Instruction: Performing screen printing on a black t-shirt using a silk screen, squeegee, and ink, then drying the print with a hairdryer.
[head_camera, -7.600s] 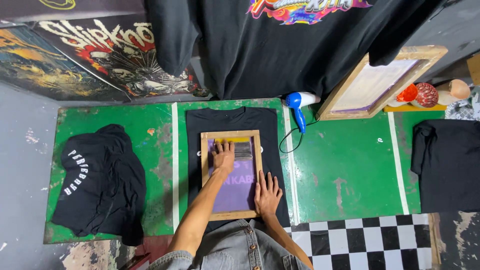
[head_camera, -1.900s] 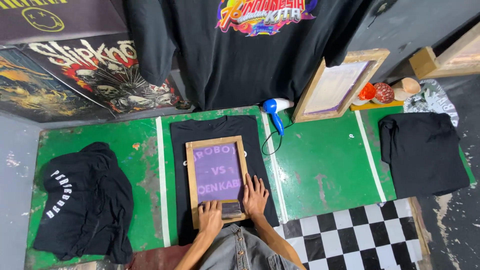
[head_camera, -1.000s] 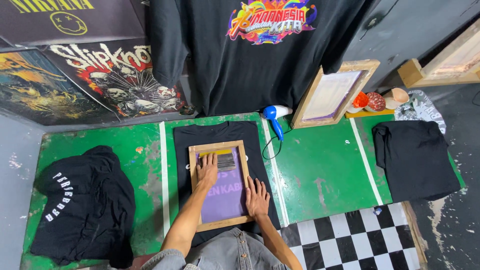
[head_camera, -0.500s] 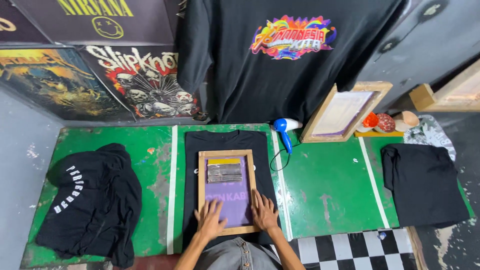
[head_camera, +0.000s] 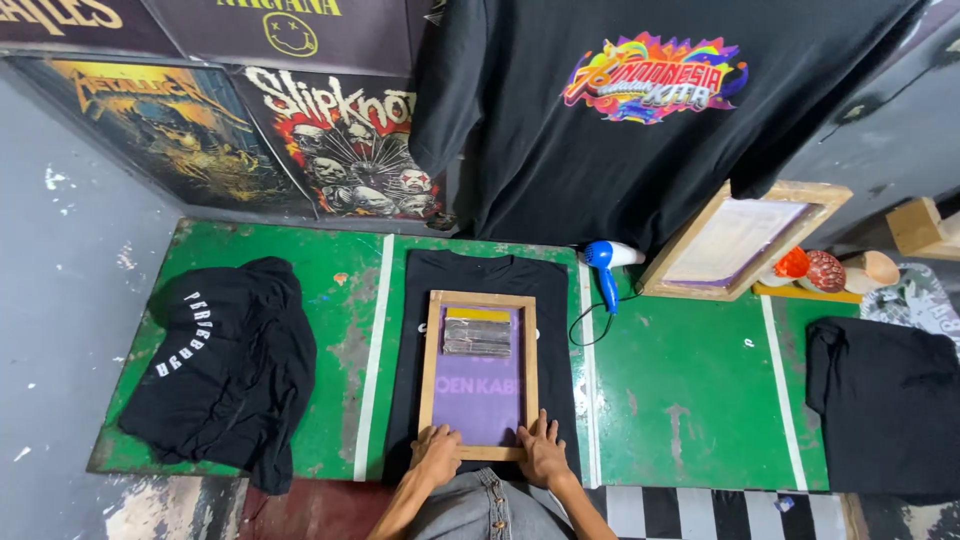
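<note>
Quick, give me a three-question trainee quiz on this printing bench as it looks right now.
1. True or false: both hands rest on the near edge of the wooden screen frame.
2. What lies under the frame? A) black shirt B) white towel C) bare board
3. Fill in: the squeegee sits inside the frame toward its ____ end.

Key:
1. True: the left hand and right hand press the near rail.
2. A: the black shirt lies flat on the green board.
3. Far, away from the person.
</note>
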